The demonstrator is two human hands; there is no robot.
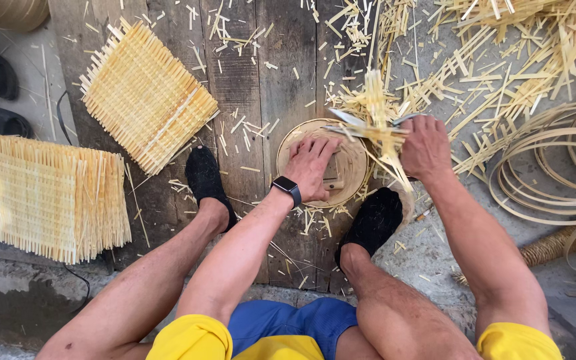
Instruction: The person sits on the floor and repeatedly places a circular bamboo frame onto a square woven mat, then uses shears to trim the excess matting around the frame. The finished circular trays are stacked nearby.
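Woven mats lie left (hoops right).

Your left hand lies palm down with its 4 fingers spread and pointing up and to the right, the wrist straight and the forearm running back toward your left knee. Your right hand is curled into a loose fist, knuckles up, fingers probably closed tight, though they are hidden underneath. Both arms are bare and reach forward between your bent knees.
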